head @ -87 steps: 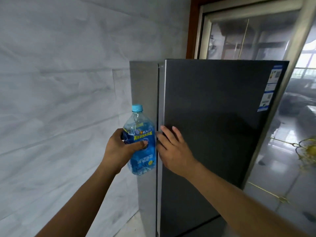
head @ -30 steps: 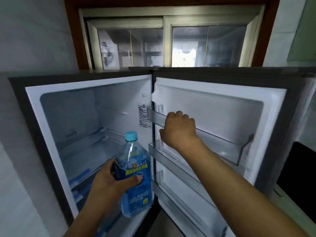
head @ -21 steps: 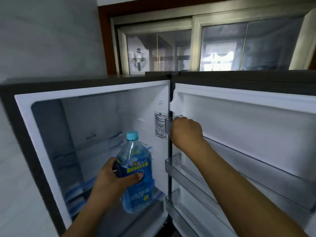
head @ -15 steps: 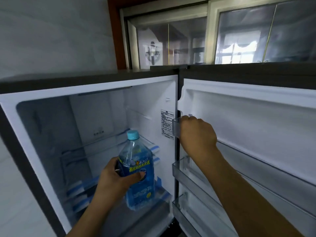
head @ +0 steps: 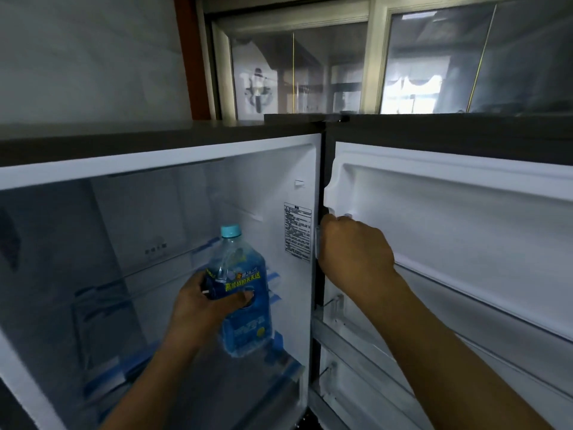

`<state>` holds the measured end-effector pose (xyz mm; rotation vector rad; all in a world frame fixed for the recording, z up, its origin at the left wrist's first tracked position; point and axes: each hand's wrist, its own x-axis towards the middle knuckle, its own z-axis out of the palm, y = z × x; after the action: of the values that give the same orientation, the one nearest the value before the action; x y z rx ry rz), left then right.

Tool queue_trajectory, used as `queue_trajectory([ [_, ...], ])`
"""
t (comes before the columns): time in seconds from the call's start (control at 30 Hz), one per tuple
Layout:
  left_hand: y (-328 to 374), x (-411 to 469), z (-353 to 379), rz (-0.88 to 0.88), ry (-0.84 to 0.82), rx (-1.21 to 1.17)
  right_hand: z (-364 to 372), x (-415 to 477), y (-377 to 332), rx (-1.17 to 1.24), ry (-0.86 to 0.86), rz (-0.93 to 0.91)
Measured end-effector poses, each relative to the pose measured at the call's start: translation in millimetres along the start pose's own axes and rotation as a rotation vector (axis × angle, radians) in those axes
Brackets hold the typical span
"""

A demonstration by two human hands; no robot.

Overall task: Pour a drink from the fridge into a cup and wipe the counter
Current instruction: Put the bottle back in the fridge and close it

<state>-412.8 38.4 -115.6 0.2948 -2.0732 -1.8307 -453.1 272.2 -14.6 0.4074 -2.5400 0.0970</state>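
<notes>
The fridge (head: 161,169) stands open in front of me, its white inside bare, with glass shelves edged in blue tape. My left hand (head: 201,302) grips a clear drink bottle (head: 245,308) with a blue label and light blue cap, holding it upright inside the fridge, just above a shelf. My right hand (head: 353,252) is closed on the upper door shelf rail at the inner edge of the open fridge door (head: 465,218). No cup or counter is in view.
The open door fills the right side, with clear plastic door shelves (head: 341,330) below my right hand. A grey tiled wall (head: 86,57) is on the left. Behind the fridge top is a glass sliding window (head: 310,66) in a brown frame.
The fridge went from shut to open, my right hand now on the door's shelf rail. My left hand has carried the bottle deeper into the fridge, over a shelf.
</notes>
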Motion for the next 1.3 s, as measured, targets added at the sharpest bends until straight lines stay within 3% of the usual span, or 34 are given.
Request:
queue_trajectory([
  [0.17,-0.7,74.1,4.5,0.077,0.103,-0.076,0.5,14.0,-11.1,0.031,-0.074,0.015],
  [0.33,-22.1,141.5,8.5,0.121,0.200,-0.015,7.7,15.8,-9.8,-0.039,-0.122,0.038],
  [0.53,-59.4,203.2,18.0,0.096,0.205,0.099,6.7,18.2,-12.8,-0.001,-0.170,0.116],
  [0.9,-76.9,216.8,36.1,0.131,0.151,0.119,6.1,15.3,-17.5,0.000,-0.068,0.096],
  [1.03,-68.1,208.6,33.3,0.109,0.132,0.168,5.3,16.4,-18.7,-0.010,-0.118,0.089],
  [1.17,-31.5,159.9,42.2,0.291,0.346,0.252,12.9,14.8,-19.5,-0.083,0.015,0.078],
  [1.3,28.0,100.9,56.2,0.504,0.256,0.155,10.9,-2.2,-7.8,-0.122,0.054,0.001],
])
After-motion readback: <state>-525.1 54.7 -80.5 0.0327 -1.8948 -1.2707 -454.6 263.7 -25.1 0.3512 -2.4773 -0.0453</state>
